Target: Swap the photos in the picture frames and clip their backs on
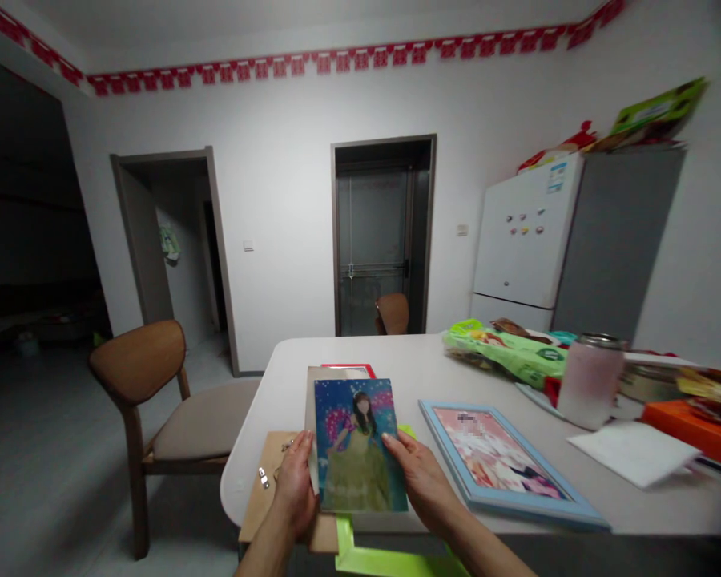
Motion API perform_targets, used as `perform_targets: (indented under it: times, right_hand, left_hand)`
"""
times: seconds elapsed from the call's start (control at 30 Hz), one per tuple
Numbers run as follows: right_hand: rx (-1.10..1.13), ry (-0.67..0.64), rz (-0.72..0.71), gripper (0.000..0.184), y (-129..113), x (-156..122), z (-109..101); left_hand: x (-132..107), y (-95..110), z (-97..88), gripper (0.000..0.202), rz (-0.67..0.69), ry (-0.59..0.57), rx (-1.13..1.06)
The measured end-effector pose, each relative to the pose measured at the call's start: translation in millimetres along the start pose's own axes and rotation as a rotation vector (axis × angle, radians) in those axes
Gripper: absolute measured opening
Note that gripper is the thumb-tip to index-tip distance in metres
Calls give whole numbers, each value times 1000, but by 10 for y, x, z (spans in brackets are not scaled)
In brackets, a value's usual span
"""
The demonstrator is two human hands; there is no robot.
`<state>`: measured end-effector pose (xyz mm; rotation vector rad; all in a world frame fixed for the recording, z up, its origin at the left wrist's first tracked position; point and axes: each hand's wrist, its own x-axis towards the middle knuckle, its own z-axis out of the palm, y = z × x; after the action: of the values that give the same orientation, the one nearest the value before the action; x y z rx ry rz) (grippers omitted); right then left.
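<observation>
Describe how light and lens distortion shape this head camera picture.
Head view: the wall border curves from wide-angle distortion; the dark side room falls nearly black; light pools on the white wall; the blue frame holds a picture with a blurred patch.

White table [433, 361] in front of me. Wooden-backed chair [138, 361] tucked at its left edge; second chair [392, 314] stands in the far doorway. On the table to my right: green snack bag [505, 357], frosted pink tumbler [591, 383] with metal lid, loose white paper [634, 453], orange box [694, 433]. White fridge [520, 232] against the wall beyond, magnets on its door, green-printed packaging [658, 116] piled on top. Red paper-cut border [360, 58] runs along the wall tops. Light switch [248, 245] between the doorways.
</observation>
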<state>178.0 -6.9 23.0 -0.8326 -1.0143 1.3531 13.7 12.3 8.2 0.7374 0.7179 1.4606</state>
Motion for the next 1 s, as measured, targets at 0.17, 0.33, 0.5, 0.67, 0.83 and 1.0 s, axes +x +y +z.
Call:
perform_targets:
  times: [0.17, 0.33, 0.5, 0.67, 0.83, 1.0]
  right_hand:
    - [92, -35, 57, 27, -7, -8, -87]
    - [6, 9, 25, 29, -110, -8, -178]
    - [-210, 112, -80, 37, -282, -60, -323]
    - [-346, 166, -162, 41, -272, -141, -493]
    - [-360, 208, -203, 39, -158, -183, -554]
    - [-306, 210, -188, 41, -110, -178, -587]
  left_hand:
    - [-85, -24, -16, 26, -177, -182, -5]
    - [-79, -49, 135, 30, -153, -340, 102]
    - [13, -223, 371, 35, 4, -314, 161]
    - [21, -395, 515, 28, -24, -311, 196]
    - [40, -414, 519, 26, 29, -245, 216]
    - [22, -503, 518, 28, -40, -310, 248]
